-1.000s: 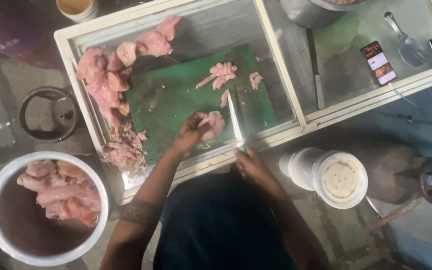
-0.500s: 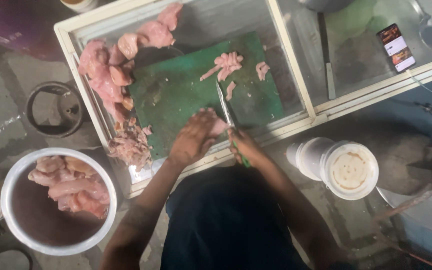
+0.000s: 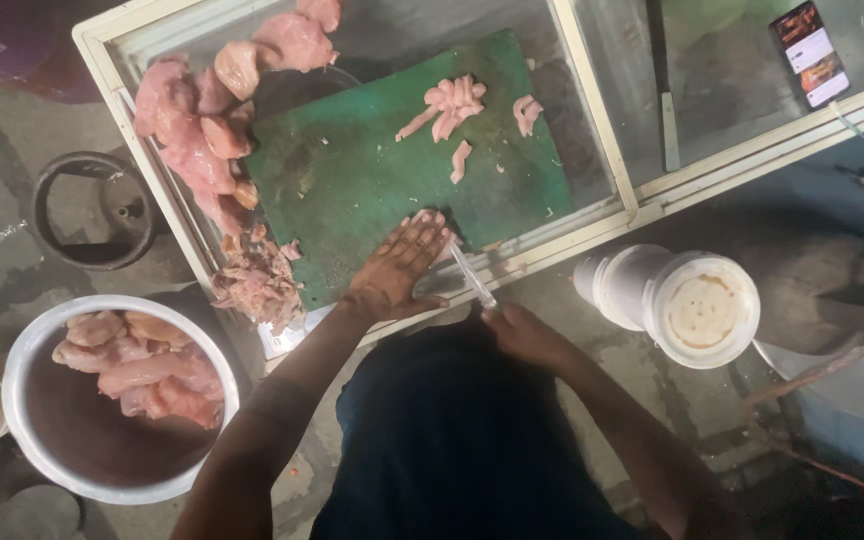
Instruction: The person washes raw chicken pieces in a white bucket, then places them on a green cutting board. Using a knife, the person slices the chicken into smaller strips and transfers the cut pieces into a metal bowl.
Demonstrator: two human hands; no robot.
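Note:
My left hand (image 3: 398, 266) lies flat, fingers together, pressing a piece of raw chicken down at the near edge of the green cutting board (image 3: 352, 180). My right hand (image 3: 522, 332) grips a knife (image 3: 472, 278) whose blade runs sideways under the left hand's fingers. Cut chicken strips (image 3: 452, 105) lie at the far side of the board. Whole raw chicken pieces (image 3: 197, 120) are heaped along the board's left edge, with scraps (image 3: 257, 280) at its near left corner.
A metal bowl (image 3: 22, 350) with raw chicken stands on the floor at left. A white lidded container (image 3: 687, 305) lies at right. A phone (image 3: 810, 52) rests on the glass counter top. A dark ring stand (image 3: 87, 210) sits left of the counter.
The left hand has flattened over the chicken piece at the board's near edge. The knife has dropped from an upright cut to a low sideways slice under the fingers.

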